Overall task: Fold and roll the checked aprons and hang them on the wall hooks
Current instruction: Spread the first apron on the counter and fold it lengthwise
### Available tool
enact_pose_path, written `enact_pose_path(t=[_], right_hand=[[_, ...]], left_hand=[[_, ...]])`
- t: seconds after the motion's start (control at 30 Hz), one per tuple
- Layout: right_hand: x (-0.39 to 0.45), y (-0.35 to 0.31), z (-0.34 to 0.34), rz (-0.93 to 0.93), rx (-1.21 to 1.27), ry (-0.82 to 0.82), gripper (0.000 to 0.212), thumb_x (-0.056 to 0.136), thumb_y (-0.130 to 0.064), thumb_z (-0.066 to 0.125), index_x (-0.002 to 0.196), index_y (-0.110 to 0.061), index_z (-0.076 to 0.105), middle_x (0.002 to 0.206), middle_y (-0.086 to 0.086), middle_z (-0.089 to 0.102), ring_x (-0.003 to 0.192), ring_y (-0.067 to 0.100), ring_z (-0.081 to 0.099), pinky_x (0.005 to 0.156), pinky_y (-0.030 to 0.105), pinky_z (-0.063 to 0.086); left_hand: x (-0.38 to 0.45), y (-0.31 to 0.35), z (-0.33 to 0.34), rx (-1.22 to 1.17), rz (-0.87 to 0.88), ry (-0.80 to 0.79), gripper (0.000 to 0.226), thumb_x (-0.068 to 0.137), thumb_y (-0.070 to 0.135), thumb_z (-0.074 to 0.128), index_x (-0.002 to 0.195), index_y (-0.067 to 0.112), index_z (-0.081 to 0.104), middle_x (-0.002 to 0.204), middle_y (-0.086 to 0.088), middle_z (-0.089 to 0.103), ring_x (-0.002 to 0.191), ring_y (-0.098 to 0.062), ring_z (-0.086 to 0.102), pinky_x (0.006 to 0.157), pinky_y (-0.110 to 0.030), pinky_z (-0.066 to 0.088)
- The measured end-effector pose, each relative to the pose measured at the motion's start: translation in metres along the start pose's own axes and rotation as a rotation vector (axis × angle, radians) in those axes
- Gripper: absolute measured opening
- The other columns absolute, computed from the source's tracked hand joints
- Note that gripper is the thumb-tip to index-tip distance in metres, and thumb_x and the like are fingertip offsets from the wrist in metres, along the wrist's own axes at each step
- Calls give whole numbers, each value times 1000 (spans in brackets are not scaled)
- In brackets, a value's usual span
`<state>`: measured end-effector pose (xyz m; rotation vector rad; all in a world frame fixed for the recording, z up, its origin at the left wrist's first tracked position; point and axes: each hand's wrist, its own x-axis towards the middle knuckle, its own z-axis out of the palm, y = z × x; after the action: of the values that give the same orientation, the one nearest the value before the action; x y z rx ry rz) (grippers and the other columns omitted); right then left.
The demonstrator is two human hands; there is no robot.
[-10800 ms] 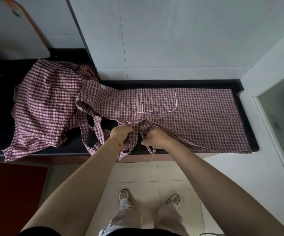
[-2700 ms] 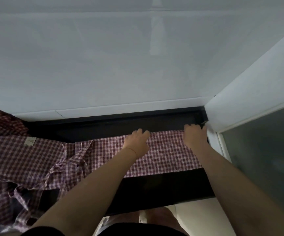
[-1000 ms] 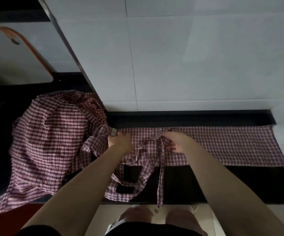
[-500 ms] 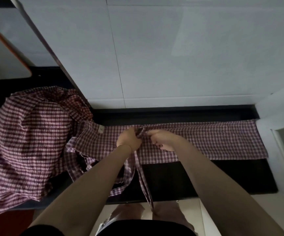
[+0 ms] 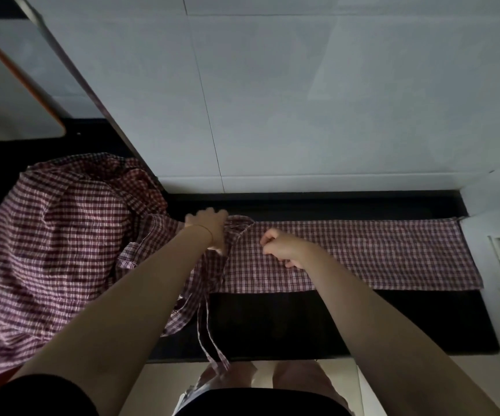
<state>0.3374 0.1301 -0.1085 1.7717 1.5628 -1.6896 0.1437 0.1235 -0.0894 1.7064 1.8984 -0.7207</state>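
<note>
- The left hand has its grip clamped on the red-and-white checked fabric apron, which lies folded long on the black counter.
- The right hand pinches the apron too.

We've got one red-and-white checked apron folded into a long flat strip across the black counter, its ties dangling off the front edge; the other apron sits crumpled at the left.

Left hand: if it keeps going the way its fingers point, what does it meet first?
The left hand grips the folded apron with its fingers pointing away from the person. Going on, it would likely cross bare black counter, then meet the white tiled wall. Depth is unclear.
</note>
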Motion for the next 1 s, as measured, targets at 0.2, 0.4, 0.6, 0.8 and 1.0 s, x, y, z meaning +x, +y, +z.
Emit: enact_pose_path(t=[0.2,0.4,0.6,0.8,1.0], right_hand=[[1,3,0,-28,-68,-3,34,93,-18,58,124,-31,53,108,-2,54,96,16,54,81,34,50],[5,10,-1,-48,-104,39,29,97,-16,54,125,-21,49,95,-1,54,75,10,50,64,25,41],[10,18,-1,-125,-211,152,51,91,-9,62,134,-23,39,105,4,57,76,12,59,67,28,53],[7,29,-3,-244,-677,366,95,74,-46,81,150,-33,26,152,9,28,141,30,30,109,49,37],[-3,70,-25,-143,-835,355,124,63,-56,85,154,-45,3,165,3,1,150,39,5,113,65,21]], left_hand=[[10,28,27,-291,73,192,60,91,48,60,143,25,41,136,-7,51,124,-26,49,107,-45,36],[15,21,19,-561,35,195,21,101,28,49,102,17,67,104,-6,67,87,-16,56,73,-29,44],[17,16,21,-169,-59,373,37,91,23,56,127,15,51,124,-10,49,116,-28,48,97,-41,41],[-7,56,29,-157,480,482,52,88,45,58,134,25,48,119,1,49,112,-20,49,97,-34,40],[-2,67,45,102,326,148,109,73,57,78,156,27,13,161,-10,15,147,-33,19,117,-51,27]])
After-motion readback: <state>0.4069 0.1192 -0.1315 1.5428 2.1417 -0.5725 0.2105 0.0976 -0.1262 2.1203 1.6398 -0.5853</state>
